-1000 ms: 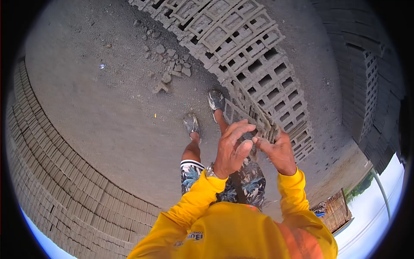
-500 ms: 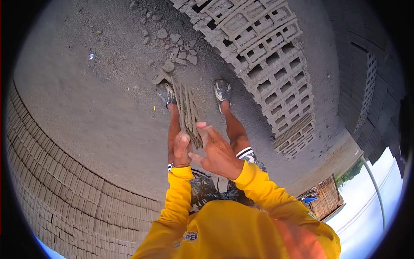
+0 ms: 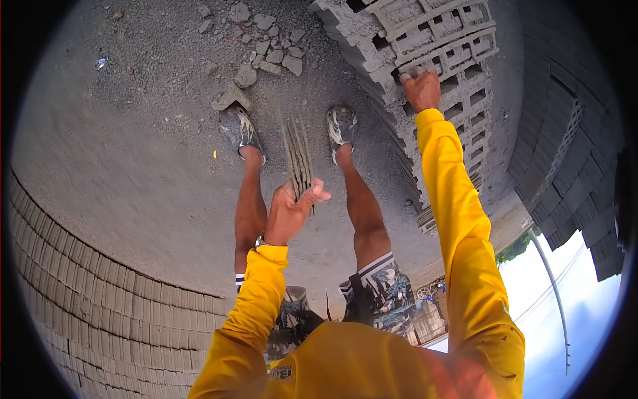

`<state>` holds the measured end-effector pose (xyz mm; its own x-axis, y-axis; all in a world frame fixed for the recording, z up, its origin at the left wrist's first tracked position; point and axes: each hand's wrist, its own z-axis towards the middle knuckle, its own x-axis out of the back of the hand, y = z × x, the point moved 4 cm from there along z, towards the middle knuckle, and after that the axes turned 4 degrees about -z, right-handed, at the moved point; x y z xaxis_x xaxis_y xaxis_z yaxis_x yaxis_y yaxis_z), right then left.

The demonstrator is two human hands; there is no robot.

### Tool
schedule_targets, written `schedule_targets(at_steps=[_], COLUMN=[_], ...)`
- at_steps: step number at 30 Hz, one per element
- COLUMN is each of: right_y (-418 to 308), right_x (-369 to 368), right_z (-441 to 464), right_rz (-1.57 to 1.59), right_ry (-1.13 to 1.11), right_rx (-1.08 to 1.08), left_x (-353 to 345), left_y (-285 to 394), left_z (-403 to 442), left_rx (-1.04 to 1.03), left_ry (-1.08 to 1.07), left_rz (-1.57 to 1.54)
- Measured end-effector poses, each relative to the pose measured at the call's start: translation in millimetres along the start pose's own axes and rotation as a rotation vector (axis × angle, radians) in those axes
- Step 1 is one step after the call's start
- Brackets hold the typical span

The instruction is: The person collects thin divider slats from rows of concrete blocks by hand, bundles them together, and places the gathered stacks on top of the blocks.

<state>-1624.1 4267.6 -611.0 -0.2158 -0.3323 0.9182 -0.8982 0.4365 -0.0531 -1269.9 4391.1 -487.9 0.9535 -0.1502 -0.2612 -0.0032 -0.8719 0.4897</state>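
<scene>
My left hand [image 3: 290,207] is closed around a bundle of thin grey-brown sticks [image 3: 297,149] that point away from me over the ground between my feet. Their surfaces look coated in dried grey dust or cement. To the right, my right hand [image 3: 421,91] reaches out to the stack of hollow concrete blocks [image 3: 458,100]. Its fingers are curled against a block near the stack's left edge; what they pinch, if anything, is hidden.
Broken concrete chunks [image 3: 271,56] lie on the gravelly ground ahead, with an angled piece [image 3: 231,98] by my left shoe [image 3: 240,132]. Long rows of stacked blocks [image 3: 113,286] curve along the left. More stacked grey blocks [image 3: 565,153] stand at far right.
My right hand has left the sticks and stretched forward and right to the block stack. The left hand now grips the bundle alone. The view has shifted slightly.
</scene>
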Motion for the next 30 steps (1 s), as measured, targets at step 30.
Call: schedule_targets(at_steps=[30], right_y=[-48], right_x=[21], right_z=[31], right_rz=[0.396], right_ry=[0.135], right_rx=[0.074], left_x=[-10], left_y=[-22], left_z=[24], left_rx=[0.017], left_ry=[0.014], left_rz=[0.207])
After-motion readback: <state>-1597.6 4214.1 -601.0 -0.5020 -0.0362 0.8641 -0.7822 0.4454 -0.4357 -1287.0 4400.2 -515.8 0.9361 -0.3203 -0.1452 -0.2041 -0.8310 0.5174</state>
